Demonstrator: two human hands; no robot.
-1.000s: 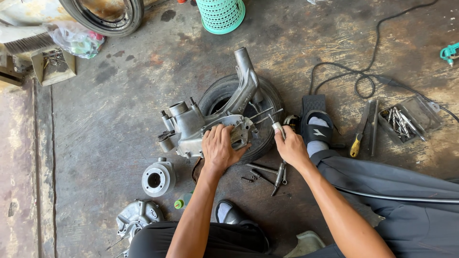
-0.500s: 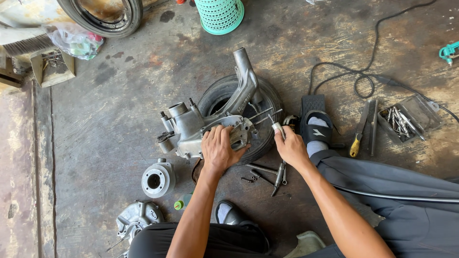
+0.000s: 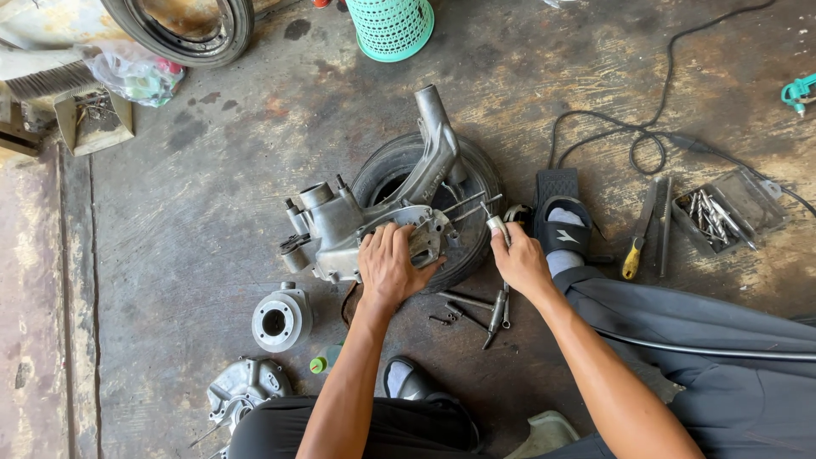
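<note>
Engine casing (image 3: 357, 225) rests on tyre (image 3: 476, 183), centre floor. Left hand (image 3: 389, 265) flat on it, released. Right hand (image 3: 520, 262) clenched on, probably, a socket tool (image 3: 496, 225). Heavy, rigid; lift by the arm.

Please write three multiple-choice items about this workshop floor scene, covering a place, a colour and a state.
1. Where does the engine casing rest?
A. on a small tyre
B. in the basket
C. on a bench

2. What colour is the basket at the top?
A. red
B. green
C. black

3. What is the left hand doing?
A. hanging free
B. holding a screwdriver
C. pressing flat on the casing

Answers: 1 A, the tyre lies under the casing. 2 B, its ribbed wall is green. 3 C, the palm lies on the casing while the right hand grips a small metal tool.
</note>
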